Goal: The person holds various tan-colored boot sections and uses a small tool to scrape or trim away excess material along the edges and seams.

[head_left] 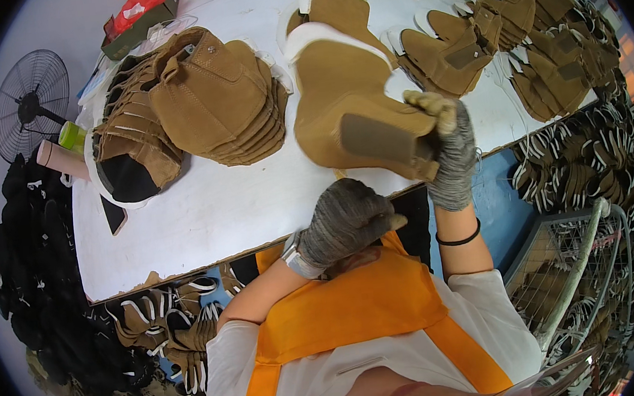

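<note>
My right hand (451, 137), in a grey knit glove with pale fingertips, grips the ankle end of a brown boot upper (341, 83). This upper has a dark elastic side panel and a white edge at its far end, and is tilted over the white table. Close to the table's front edge, in front of my orange apron (349, 308), my left hand (349, 221) is closed in a matching glove. Its curled fingers hide whatever they may hold. Just beyond the held upper lies another brown upper (342, 15) with white edging.
Stacked brown uppers (214, 94) stand left on the white table (206, 223); more piles (447, 51) lie at right. A black fan (30, 106), a pink cup (61, 158) and a dark phone (113, 216) are at left. A wire cart (565, 274) stands on the right.
</note>
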{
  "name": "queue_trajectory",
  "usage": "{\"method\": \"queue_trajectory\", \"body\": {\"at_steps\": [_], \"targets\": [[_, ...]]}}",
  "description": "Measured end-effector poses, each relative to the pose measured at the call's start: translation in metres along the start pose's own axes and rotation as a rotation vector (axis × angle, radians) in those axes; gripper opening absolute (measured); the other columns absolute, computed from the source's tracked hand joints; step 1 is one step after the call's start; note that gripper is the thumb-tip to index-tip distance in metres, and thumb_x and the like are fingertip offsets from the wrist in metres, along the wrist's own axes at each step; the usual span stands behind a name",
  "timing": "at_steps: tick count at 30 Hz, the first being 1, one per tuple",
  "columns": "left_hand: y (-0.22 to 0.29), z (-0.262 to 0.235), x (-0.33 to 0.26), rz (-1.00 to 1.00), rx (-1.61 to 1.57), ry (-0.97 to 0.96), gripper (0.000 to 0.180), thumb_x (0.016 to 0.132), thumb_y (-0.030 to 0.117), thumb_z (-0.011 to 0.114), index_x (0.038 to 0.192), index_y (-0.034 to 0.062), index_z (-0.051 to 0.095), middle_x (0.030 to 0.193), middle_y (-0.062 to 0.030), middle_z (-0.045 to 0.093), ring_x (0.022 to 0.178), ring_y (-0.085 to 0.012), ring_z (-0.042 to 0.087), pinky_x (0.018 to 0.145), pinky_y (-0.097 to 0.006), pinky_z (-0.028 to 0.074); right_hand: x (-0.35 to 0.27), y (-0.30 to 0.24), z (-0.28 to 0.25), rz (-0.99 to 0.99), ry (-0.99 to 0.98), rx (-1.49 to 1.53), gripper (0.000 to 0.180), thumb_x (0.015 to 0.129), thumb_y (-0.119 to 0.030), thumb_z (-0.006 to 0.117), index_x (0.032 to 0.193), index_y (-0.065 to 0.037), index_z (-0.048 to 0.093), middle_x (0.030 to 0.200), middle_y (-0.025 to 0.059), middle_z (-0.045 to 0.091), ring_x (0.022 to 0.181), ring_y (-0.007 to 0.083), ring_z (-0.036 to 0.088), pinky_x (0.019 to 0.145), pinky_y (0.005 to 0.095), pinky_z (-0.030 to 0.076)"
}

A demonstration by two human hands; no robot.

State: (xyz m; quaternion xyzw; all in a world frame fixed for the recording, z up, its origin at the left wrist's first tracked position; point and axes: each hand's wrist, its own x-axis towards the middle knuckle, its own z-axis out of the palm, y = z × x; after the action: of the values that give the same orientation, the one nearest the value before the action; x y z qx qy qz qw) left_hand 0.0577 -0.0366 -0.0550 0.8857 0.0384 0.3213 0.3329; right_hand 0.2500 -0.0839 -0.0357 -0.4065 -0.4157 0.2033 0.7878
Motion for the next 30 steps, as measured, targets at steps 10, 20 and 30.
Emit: {"method": "queue_trajectory", "body": {"at_steps": [10, 20, 30], "targets": [[-0.042, -0.026, 0.016, -0.446, -0.999, 0.158, 0.069, 0.095, 0.054, 0.049, 0.136, -0.0015, 0.045, 0.127, -0.0112, 0.055, 0.118, -0.02, 0.052, 0.101, -0.031, 0.041, 0.005, -0.008, -0.05, -0.14, -0.29, 0.092, 0.026, 0.092, -0.031, 0.064, 0.087, -0.007, 0.055, 0.093, 0.0075, 0.058, 0.106, 0.0284, 0.058, 0.111, 0.054, 0.033], [-0.013, -0.015, 0.049, -0.579, -1.377, 0.261, 0.074, 0.09, 0.053, 0.06, 0.14, 0.0025, 0.039, 0.133, -0.0102, 0.052, 0.119, -0.019, 0.052, 0.102, -0.032, 0.043, 0.0, 0.004, -0.036, 0.148, -0.096, 0.603, 0.083, 0.085, -0.061, 0.058, 0.144, -0.009, 0.035, 0.138, 0.0141, 0.048, 0.131, 0.0301, 0.044, 0.11, 0.0461, 0.038], [-0.028, 0.002, 0.04, -0.513, -1.176, 0.254, 0.072, 0.09, 0.048, 0.064, 0.14, 0.0019, 0.039, 0.128, -0.0088, 0.053, 0.115, -0.0184, 0.051, 0.098, -0.033, 0.044, -0.031, 0.011, -0.026, 0.261, -0.042, -0.106, 0.087, 0.074, -0.031, 0.083, 0.138, -0.003, 0.031, 0.125, 0.0114, 0.05, 0.112, 0.0216, 0.053, 0.094, 0.0359, 0.05]]}}
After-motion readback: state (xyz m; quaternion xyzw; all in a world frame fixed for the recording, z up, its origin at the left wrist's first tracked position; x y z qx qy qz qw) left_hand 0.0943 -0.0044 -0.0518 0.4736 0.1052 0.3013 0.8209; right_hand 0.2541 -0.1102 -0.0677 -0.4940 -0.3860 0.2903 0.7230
